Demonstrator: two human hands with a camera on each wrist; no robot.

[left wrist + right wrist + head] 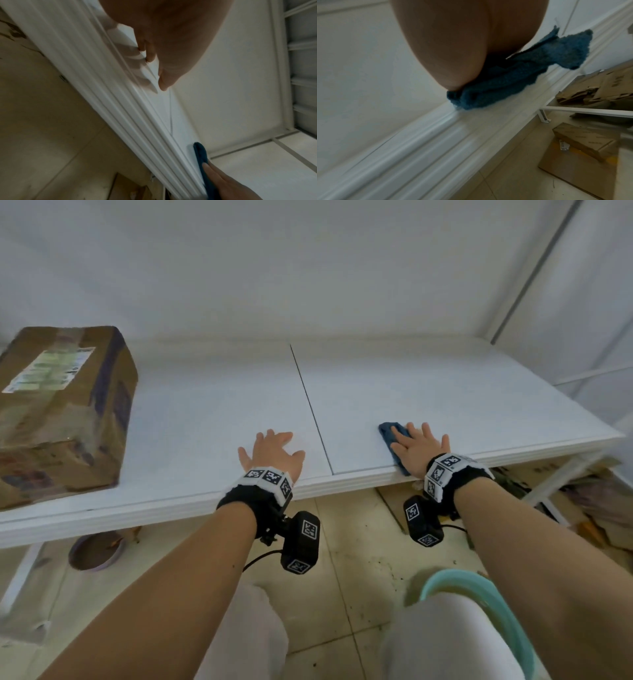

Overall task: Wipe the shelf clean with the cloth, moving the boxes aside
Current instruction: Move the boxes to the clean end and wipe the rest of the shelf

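Observation:
A white shelf (219, 405) runs across the head view, with a seam down its middle. A brown cardboard box (58, 412) stands at its left end. My right hand (416, 448) lies flat with straight fingers on a dark blue cloth (390, 434) at the shelf's front edge, right of the seam. In the right wrist view the blue cloth (513, 75) bunches under my palm on the shelf lip (436, 142). My left hand (272, 453) rests flat on the bare shelf just left of the seam, fingers spread and holding nothing; its fingertips (163, 83) touch the surface.
Flattened cardboard (583, 92) and a cardboard box (583, 142) lie on the tiled floor under the shelf's right end. A round purple bowl (96, 551) sits on the floor at the left. A teal basin rim (493, 604) is near my knees. White shelf posts (534, 272) rise at the right.

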